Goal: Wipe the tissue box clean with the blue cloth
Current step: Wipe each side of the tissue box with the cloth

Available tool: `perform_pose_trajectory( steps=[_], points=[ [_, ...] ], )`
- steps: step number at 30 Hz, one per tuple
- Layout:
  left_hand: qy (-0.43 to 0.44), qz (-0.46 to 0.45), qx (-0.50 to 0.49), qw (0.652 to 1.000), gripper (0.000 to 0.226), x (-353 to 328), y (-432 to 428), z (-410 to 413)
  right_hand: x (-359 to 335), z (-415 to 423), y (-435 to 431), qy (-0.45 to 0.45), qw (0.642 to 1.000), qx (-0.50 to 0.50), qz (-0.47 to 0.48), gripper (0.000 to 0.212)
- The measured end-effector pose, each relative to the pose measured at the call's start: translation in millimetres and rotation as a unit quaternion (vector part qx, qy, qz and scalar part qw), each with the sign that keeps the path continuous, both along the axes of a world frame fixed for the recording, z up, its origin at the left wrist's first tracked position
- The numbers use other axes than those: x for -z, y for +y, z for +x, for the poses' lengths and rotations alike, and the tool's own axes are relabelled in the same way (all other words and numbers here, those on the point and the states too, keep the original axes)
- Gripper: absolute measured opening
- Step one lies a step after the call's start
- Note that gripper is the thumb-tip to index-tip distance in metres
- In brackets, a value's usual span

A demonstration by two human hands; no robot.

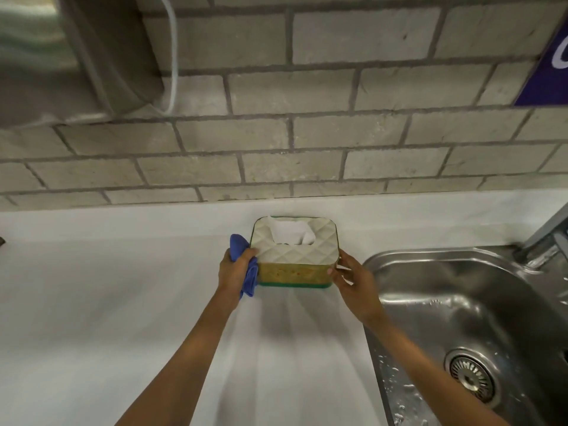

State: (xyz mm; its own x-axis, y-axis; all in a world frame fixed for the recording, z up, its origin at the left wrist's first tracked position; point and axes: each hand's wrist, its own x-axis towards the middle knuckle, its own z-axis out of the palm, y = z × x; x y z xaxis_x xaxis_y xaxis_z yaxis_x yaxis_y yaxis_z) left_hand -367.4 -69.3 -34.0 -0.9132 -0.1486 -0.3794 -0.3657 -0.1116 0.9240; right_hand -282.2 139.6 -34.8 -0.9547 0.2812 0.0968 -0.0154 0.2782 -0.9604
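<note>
The tissue box [295, 253], its quilted white lid topped by a tuft of tissue, stood on the white table [123, 302] near the brick wall [307, 133], just left of the steel sink [461, 318]. The left hand [235, 272] was closed around the bunched blue cloth [246, 265], pressing it to the box's left side; the right hand [353, 281], fingers partly open and holding nothing else, braced the right corner. The step looked to be the side wipe (the yellow front panel appeared speckled). Done well, it would call for 1 steady brace, firm flat strokes and care not to snag the tissue.
</note>
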Motion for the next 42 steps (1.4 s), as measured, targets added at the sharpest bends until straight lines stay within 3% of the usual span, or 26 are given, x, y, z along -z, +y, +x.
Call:
perform_pose_trajectory(
  steps=[6,16,21,28,34,38,42],
  points=[
    [0.012,-0.032,0.024,0.999,0.014,-0.1,-12.4,50.4,7.1,41.1,-5.4,-0.023,0.999,0.007,-0.034,0.045],
    [0.033,-0.165,0.045,0.985,0.025,-29.1,-31.3,132.1,-1.7,112.1,-10.4,-0.008,0.999,0.016,0.028,0.04],
    [0.029,-0.22,0.066,0.973,0.026,-38.7,-40.7,140.8,-13.2,130.4,-14.0,0.008,0.998,0.06,0.012,0.047],
    [0.036,-0.268,0.089,0.959,0.028,-53.3,-38.0,122.0,-27.5,116.6,-19.1,0.035,0.993,0.09,0.066,0.03],
    [0.041,-0.261,0.075,0.962,0.028,-54.9,-32.1,111.9,-21.6,101.0,-2.0,0.029,0.995,0.054,0.08,0.036],
    [0.05,-0.254,0.063,0.964,0.027,-52.5,-28.4,112.1,-15.0,93.5,9.5,-0.018,1.0,0.004,-0.02,0.042],
    [0.059,-0.235,0.048,0.969,0.025,-49.7,-25.1,115.0,-12.2,85.0,17.5,-0.091,0.988,-0.077,-0.097,0.08]
  ],
)
